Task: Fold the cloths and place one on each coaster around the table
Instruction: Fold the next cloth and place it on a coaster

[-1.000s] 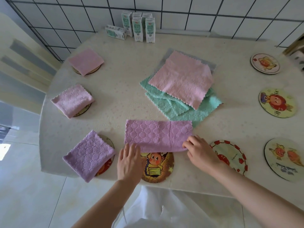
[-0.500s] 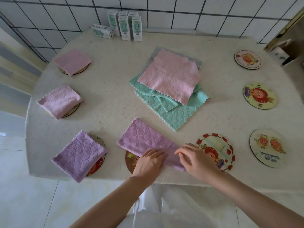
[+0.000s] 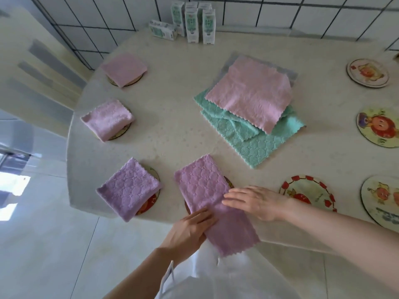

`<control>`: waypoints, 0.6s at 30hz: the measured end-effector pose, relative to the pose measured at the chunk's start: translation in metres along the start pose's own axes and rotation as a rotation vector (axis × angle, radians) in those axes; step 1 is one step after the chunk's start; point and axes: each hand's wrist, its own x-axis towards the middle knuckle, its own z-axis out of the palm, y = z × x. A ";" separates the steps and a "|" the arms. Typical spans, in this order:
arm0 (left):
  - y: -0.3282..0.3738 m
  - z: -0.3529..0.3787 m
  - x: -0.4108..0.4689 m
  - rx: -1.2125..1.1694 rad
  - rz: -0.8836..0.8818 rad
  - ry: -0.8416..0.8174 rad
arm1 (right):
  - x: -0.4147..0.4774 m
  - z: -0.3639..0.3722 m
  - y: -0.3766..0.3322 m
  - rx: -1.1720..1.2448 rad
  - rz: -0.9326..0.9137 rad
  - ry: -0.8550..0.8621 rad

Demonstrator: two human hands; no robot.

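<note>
Turned the half-folded purple cloth (image 3: 203, 190) endwise over the 4th coaster (image 3: 230, 183), pressing with flat right hand (image 3: 257, 201), left hand (image 3: 190, 226) grip unclear, so ready for fold 2.

Quilted purple cloth (image 3: 203, 186); pink cloth (image 3: 250, 93) over teal cloths (image 3: 252, 145)

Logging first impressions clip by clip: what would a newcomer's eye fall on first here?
The left hand and right hand rest on a half-folded purple cloth at the near edge of the table, its end hanging over. Mid-table lies a pink cloth over green cloths. Three folded cloths cover coasters on the left; four coasters on the right lie bare.
</note>
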 end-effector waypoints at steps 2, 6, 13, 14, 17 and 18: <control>0.001 -0.006 -0.003 -0.082 -0.063 -0.011 | 0.002 0.003 0.004 -0.033 -0.037 0.027; -0.002 -0.014 0.002 -0.316 -0.239 0.040 | 0.001 0.011 0.011 -0.010 -0.047 0.122; -0.013 -0.029 0.024 -0.748 -0.750 0.008 | 0.019 0.003 0.012 0.479 0.188 0.148; -0.016 -0.031 0.028 -0.818 -0.826 0.036 | 0.023 -0.003 0.011 0.530 0.227 0.134; -0.024 -0.034 0.039 -0.992 -0.985 0.106 | 0.038 -0.018 0.012 0.635 0.348 0.140; -0.025 -0.037 0.042 -1.057 -1.010 0.119 | 0.043 -0.022 0.013 0.697 0.404 0.162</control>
